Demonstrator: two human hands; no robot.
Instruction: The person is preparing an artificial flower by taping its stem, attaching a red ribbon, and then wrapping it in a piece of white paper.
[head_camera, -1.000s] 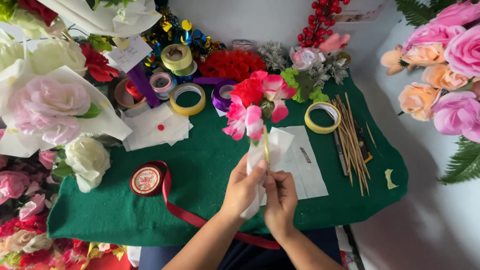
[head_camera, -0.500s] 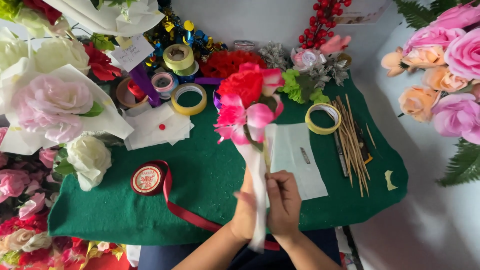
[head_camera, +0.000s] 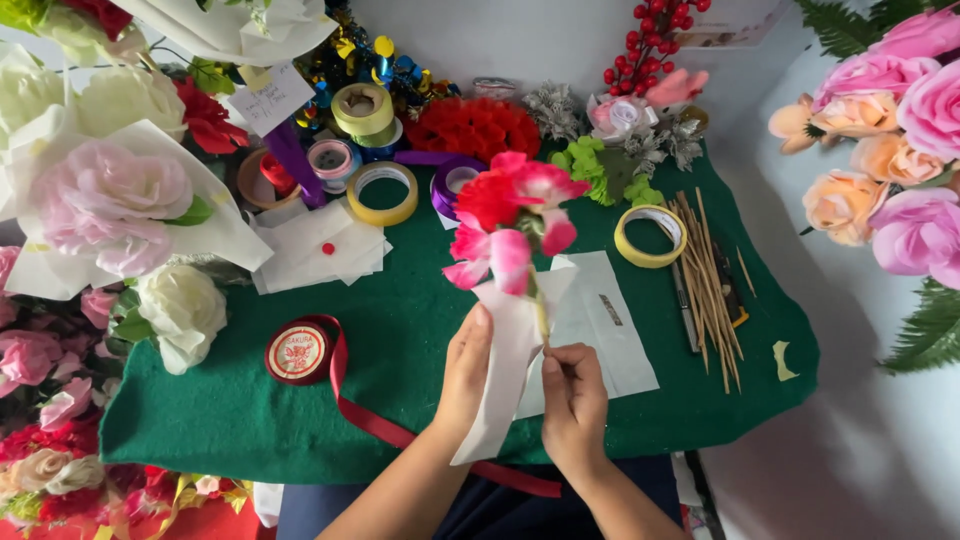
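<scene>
Left hand (head_camera: 468, 372) is raised over the green cloth (head_camera: 400, 330), fingers extended upward and laid flat against a strip of white paper (head_camera: 505, 370); thumb not visible, so whether it pinches the paper cannot be told. Right hand (head_camera: 572, 400) is beside it, fingers curled, thumb and forefinger pinched closed on the stem (head_camera: 541, 318) of a flower sprig (head_camera: 510, 215). The two hands are just apart, with the paper between them.

The sprig is held near upright above the middle of the cloth, its red and pink blooms at the top. The paper strip rises from below the left wrist to the base of the blooms and lies against the stem.

No containers proper are seen. A second white sheet (head_camera: 610, 330) lies flat on the cloth behind the hands. A red ribbon spool (head_camera: 298, 352) sits left of the hands, its ribbon (head_camera: 380, 425) trailing toward the near edge. Tape rolls: yellow (head_camera: 650, 236) to the right, yellow (head_camera: 382, 193) and purple (head_camera: 452, 180) at the rear. A bundle of sticks (head_camera: 706, 275) lies right of the yellow roll. Folded white papers (head_camera: 320, 255) lie at rear left. Flower bouquets (head_camera: 110, 200) border the cloth on the left.
</scene>
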